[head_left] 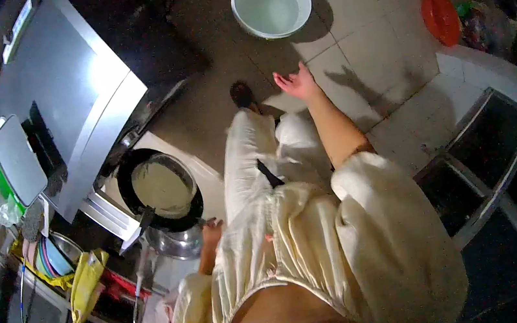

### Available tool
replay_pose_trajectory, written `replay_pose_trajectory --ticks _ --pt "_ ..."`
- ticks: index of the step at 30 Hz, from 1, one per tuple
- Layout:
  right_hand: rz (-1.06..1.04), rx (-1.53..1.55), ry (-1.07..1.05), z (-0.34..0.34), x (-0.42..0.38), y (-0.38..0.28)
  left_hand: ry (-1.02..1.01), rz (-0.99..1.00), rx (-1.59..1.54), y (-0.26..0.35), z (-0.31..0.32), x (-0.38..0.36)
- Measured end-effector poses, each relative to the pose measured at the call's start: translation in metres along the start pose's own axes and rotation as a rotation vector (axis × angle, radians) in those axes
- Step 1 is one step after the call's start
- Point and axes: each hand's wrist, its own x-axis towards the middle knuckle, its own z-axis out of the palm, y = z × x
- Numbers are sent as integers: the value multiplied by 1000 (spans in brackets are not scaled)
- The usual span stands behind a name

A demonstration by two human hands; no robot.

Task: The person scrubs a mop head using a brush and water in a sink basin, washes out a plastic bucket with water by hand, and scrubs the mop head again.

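My right hand (294, 83) is stretched out over the floor, fingers apart and palm bare. My left hand (212, 234) is low at the counter's edge, its partly visible fingers loosely apart beside a shiny metal bowl (176, 245). Just beyond that bowl, a dark pan (197, 203) holds a pale, creamy layer of batter (161, 187). The pan's black handle (144, 221) points toward the lower left. On the floor ahead of my right hand stands a white basin (243, 20) with clear liquid in it.
A grey glossy panel (53, 64) rises at the upper left. Below it are stacked colored bowls (54, 255) and a knotted yellow cloth (80, 296). A red plastic basin (440, 18) stands by a low tiled ledge (488, 69) at right. A dark-paned frame (475, 169) lies nearer.
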Motion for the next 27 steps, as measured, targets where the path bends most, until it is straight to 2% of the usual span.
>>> replay_pose_trajectory --ticks 1,3,4,5,6,8,9,10,11,12,14,15,17,18,19,20,21,22,23,24,25,26,27 --pt "-2 77 33 10 4 0 -47 88 46 -23 6 4" --pt "-41 127 103 36 19 -5 -98 64 -568 -41 16 23" --pt "-84 171 165 41 28 -10 -106 53 -562 -17 0 21" --pt "-81 176 179 42 39 -16 -50 -54 -708 26 -25 13" --pt "-104 172 106 44 53 -26 11 -161 -854 60 -37 13" --pt "-120 166 41 47 88 -49 138 322 -486 99 -44 10" --pt "-124 206 32 45 111 -61 -10 -79 -487 150 -73 -1" --pt "-126 245 19 47 132 -70 -12 -183 -612 161 -66 -5" --pt "-163 275 175 55 145 -77 0 -288 -738 171 -59 -8" --pt "-153 276 177 57 156 -81 7 -331 -802 176 -51 -13" --pt "-299 29 112 58 176 -90 -28 -367 -1023 174 -29 -21" --pt "-171 202 171 36 209 -104 -54 -412 -1235 173 -18 -25" --pt "-150 136 102 39 216 -113 -75 -608 -1887 173 2 -33" --pt "-132 75 28 42 211 -112 -83 -566 -1732 178 5 -34" --pt "-104 95 -183 42 198 -117 -106 -429 -1417 183 6 -35" --pt "-94 95 -179 49 192 -118 -114 -299 -1186 188 9 -34" --pt "-105 122 26 62 185 -121 -106 -188 -1042 192 13 -32" --pt "-120 148 228 73 175 -121 -112 -170 -1070 209 9 -25" --pt "-231 102 316 86 168 -117 -67 -327 -1175 231 5 -25" --pt "-231 100 317 77 176 -123 -21 -484 -1275 268 -13 -18" --pt "-395 45 338 61 188 -129 -106 -248 -786 280 -19 -14" --pt "-480 17 340 61 188 -137 -82 -32 -290 291 -24 -11" --pt "-565 -10 343 63 186 -146 -71 -225 -1004 266 -6 -10"
